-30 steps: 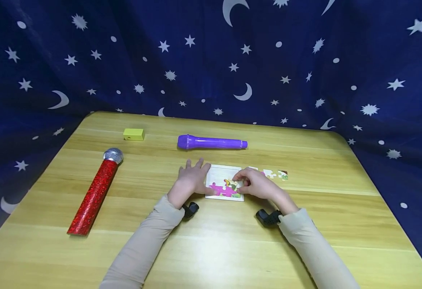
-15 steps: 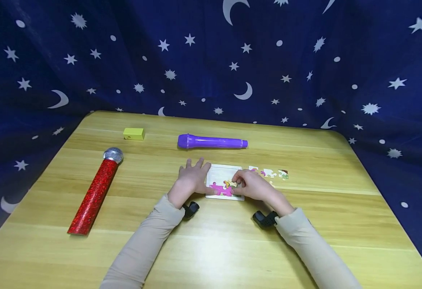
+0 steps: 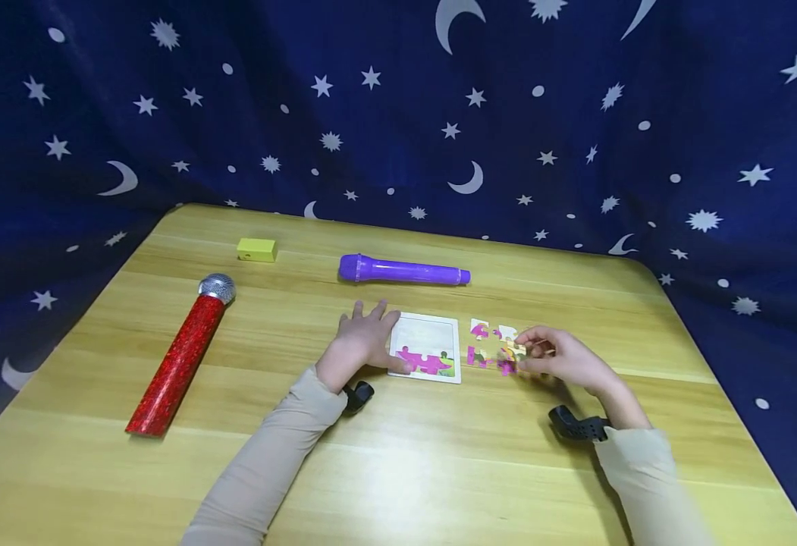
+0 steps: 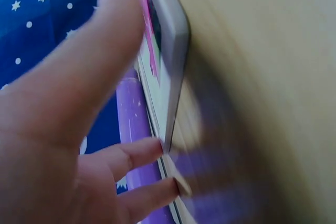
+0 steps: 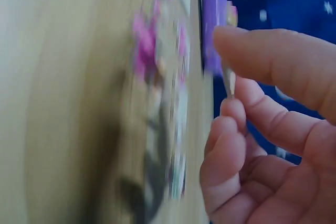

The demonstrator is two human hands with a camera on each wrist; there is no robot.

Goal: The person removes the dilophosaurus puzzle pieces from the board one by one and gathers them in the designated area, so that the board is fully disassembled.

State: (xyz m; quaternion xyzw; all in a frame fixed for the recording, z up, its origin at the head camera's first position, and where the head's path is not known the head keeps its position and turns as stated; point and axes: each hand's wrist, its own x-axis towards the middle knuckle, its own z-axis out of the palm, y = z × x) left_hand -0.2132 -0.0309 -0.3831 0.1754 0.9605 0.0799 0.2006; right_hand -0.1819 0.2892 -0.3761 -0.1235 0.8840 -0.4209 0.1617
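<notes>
A white puzzle tray (image 3: 425, 331) lies at the middle of the table, with joined pink and green pieces (image 3: 432, 364) along its near edge. The left hand (image 3: 362, 339) rests spread at the tray's left side, thumb over the near left corner and fingertips at the edge. To the right of the tray, the right hand (image 3: 565, 359) pinches a puzzle piece (image 3: 517, 351) above loose pieces (image 3: 478, 355) on the table. In the right wrist view the pinched piece (image 5: 229, 80) shows edge-on between thumb and fingers of the right hand (image 5: 262, 145).
A purple microphone (image 3: 405, 271) lies behind the tray. At the left is a red microphone (image 3: 178, 364) with a silver head, and a yellow block (image 3: 257, 250) stands at the back left. A dark blue starry cloth (image 3: 384, 114) hangs behind the table (image 3: 384, 470).
The right hand has moved right, off the tray to above the loose pieces, with the yellowish piece in its fingers. The left hand stays at the tray. The head view has shifted slightly.
</notes>
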